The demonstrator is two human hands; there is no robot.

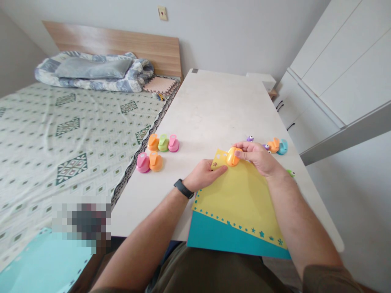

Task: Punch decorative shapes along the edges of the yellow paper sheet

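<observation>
My left hand [206, 177] pinches the upper left edge of a yellow sheet of paper [238, 199], thumb on top. An orange craft punch [232, 157] sits at the sheet's far edge, with the fingers of my right hand [256, 156] closed around it and the thumb on its top. Small shapes are cut along the sheet's left and near edges, and a flower-shaped hole shows beside my left thumb. Under the yellow sheet lies teal paper [220, 234]. The punch's slot is hidden, so I cannot tell how far the paper goes in.
Several orange, green and pink craft punches [163, 143] stand on the white table [210, 106] at left. More punches [282, 146] are at right, partly behind my right hand. A bed [100, 134] adjoins the table's left side. Light blue punched paper [45, 260] lies at lower left.
</observation>
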